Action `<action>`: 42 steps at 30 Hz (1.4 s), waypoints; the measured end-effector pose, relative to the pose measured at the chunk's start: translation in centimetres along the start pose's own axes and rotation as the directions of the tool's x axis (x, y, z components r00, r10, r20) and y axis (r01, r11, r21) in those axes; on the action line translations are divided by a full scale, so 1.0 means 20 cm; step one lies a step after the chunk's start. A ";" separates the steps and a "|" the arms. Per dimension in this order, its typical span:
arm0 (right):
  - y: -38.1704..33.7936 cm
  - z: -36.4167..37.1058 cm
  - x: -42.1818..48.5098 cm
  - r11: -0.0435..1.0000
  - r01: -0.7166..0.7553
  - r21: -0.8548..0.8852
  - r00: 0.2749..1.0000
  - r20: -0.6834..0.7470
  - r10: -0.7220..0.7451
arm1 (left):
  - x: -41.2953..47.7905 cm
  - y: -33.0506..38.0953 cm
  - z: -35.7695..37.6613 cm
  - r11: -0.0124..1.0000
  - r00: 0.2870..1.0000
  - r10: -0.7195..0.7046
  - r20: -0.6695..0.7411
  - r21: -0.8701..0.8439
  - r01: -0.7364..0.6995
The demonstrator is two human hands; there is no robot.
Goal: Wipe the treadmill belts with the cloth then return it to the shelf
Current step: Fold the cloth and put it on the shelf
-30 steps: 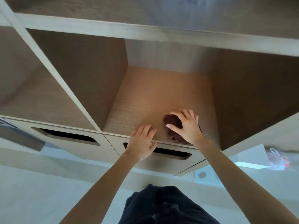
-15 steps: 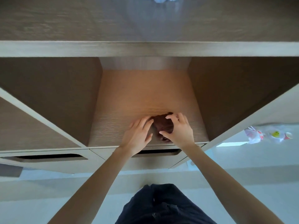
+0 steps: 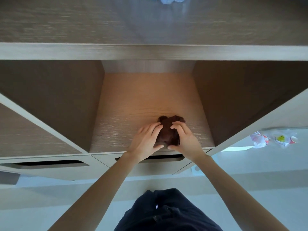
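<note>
Cloth [image 3: 168, 130], dark and bunched near the front edge of the shelf [image 3: 133, 114], is judged soft, light and limp, best taken as a whole bundle, and is gripped from both sides by the curled left hand [image 3: 146, 140] and right hand [image 3: 185, 139].

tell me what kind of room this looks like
Probably an indoor storage corner, in a home or gym: a light wooden cubby shelf over pale drawers with slot handles, with a crumpled dark brown cloth on it.

Dark brown cloth [image 3: 168, 130], pale wood-grain shelf [image 3: 133, 105], grey-brown side panels [image 3: 58, 97], black garment [image 3: 166, 214], white-and-red bag [image 3: 259, 139]
</note>
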State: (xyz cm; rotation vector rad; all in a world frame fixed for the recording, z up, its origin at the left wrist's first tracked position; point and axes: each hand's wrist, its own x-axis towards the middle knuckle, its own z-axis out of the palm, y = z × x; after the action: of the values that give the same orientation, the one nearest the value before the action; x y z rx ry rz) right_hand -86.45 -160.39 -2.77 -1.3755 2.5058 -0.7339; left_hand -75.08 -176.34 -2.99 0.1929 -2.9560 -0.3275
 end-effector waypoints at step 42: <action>0.03 -0.35 0.29 0.926 0.236 -0.295 0.919 -0.240 -0.311 | 0.21 -0.13 -0.33 0.992 0.949 0.116 -0.293 -0.014 -0.125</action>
State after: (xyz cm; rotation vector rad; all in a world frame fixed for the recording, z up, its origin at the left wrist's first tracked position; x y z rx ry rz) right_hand -92.85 -162.53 3.40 -1.8683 2.7381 -0.7146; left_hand -77.83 -180.83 3.47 0.0501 -2.6533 -0.3011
